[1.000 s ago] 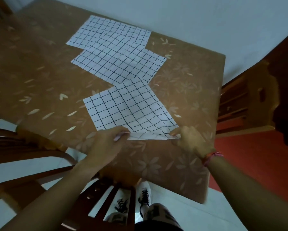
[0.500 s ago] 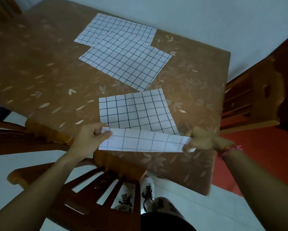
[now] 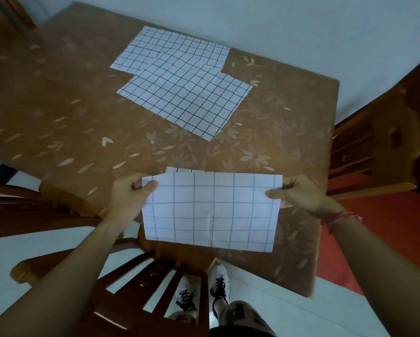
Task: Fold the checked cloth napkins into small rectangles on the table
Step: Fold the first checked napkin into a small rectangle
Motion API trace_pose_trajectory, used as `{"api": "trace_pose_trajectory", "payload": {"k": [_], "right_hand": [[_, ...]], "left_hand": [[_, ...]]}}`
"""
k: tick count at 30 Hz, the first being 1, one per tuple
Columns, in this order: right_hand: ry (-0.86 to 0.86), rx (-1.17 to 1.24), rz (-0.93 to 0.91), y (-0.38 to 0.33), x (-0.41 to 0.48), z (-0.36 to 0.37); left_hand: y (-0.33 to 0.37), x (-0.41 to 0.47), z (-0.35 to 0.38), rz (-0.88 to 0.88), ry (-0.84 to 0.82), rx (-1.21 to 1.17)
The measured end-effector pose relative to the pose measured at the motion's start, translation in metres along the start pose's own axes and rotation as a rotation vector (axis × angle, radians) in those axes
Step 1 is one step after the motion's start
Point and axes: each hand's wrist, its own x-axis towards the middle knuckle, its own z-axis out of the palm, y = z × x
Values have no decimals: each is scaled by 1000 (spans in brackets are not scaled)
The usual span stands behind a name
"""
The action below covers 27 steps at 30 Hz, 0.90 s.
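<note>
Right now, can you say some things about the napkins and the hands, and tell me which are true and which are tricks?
1. The left hand and the right hand both pinch the held napkin. True.
2. Three other napkins lie flat on the table. False: there are only two, the far napkin and the near napkin.
3. Those two flat napkins overlap. True.
4. The bracelet is on the left wrist. False: it is on the right wrist.
5. The held napkin has polka dots. False: it has a grid of lines.
</note>
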Motion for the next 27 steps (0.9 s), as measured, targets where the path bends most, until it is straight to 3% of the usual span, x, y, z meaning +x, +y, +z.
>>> {"api": "trace_pose_trajectory", "payload": {"k": [4,11,17,27], "right_hand": [[11,22,141,28,14,7],[274,-39,180,63,46,20],[435,-137,245,83,80,31],[546,-213,275,86,98,38]], "left_hand": [[-8,14,15,-53,-14,1],[-23,39,39,-205,-90,-44],[-53,45,55,-264,-92,123],[-82,50,71,-156,-35,272]]}}
